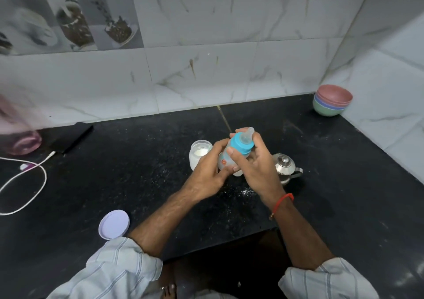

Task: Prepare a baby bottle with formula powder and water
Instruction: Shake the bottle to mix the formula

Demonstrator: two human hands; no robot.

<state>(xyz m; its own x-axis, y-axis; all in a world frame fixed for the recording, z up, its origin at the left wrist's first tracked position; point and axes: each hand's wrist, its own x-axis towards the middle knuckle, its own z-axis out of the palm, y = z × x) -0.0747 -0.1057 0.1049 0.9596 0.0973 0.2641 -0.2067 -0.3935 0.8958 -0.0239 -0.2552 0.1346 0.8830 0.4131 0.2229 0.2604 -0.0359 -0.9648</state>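
Observation:
A small baby bottle [223, 161] with a blue collar [241, 147] and a clear teat is held tilted above the black counter, teat pointing up and to the right. My left hand [207, 172] grips its body from the left. My right hand [257, 161] wraps the collar and neck from the right. Just behind my left hand stands an open clear jar [199, 153] with white formula powder in it. A small steel water pot [285, 167] with a lid sits right of my right hand, partly hidden by it.
The jar's lilac lid [114, 224] lies upside down near the counter's front edge. White powder is spilled on the counter [246, 192] under my hands. Stacked coloured bowls [332, 100] sit in the back right corner. A phone [73, 138], white cable [34, 184] and pink container [21, 144] are at the left.

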